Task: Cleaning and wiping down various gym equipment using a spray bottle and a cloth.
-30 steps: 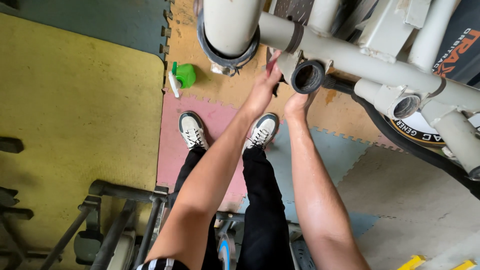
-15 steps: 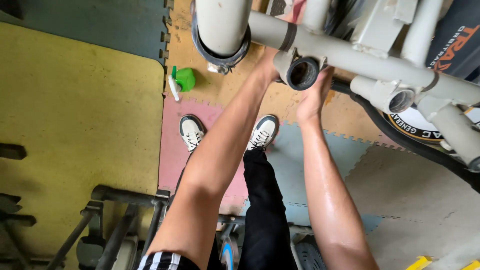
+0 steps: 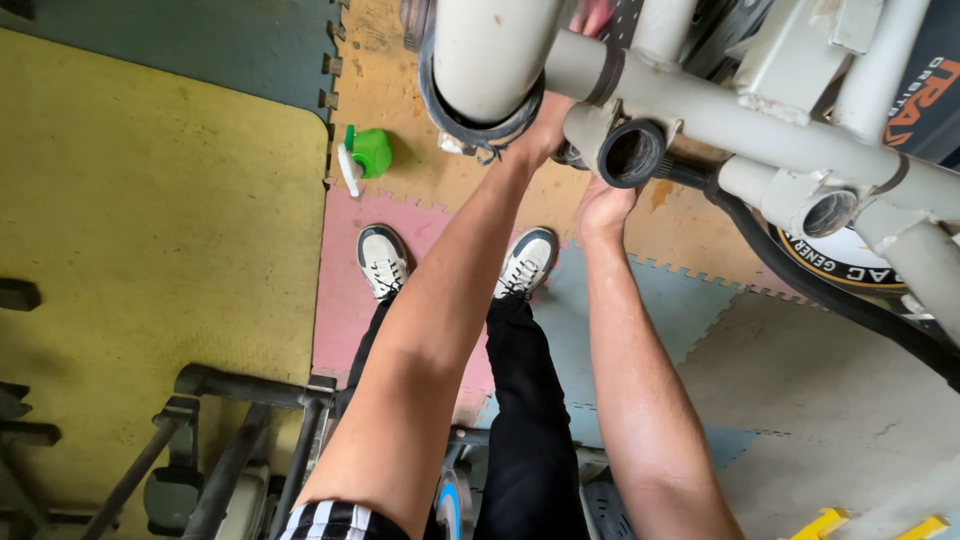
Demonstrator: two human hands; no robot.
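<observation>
Both arms stretch forward and up, the left hand (image 3: 545,130) and right hand (image 3: 603,200) raised close together, fingers hidden.

A single head-worn camera looks steeply down past both forearms — grey tube frame (image 3: 700,110) close at twelve to two o'clock, shoes (image 3: 385,260) and foam floor mats (image 3: 160,200) farther below toward six.

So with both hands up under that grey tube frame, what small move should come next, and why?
Probably a firmer grip with the right hand on the open tube end it sits just beneath. The left hand is already up against the frame, half hidden behind the wide grey tube, so what it holds cannot be told. Steadying the frame from below seems sensible before anything shifts.
</observation>
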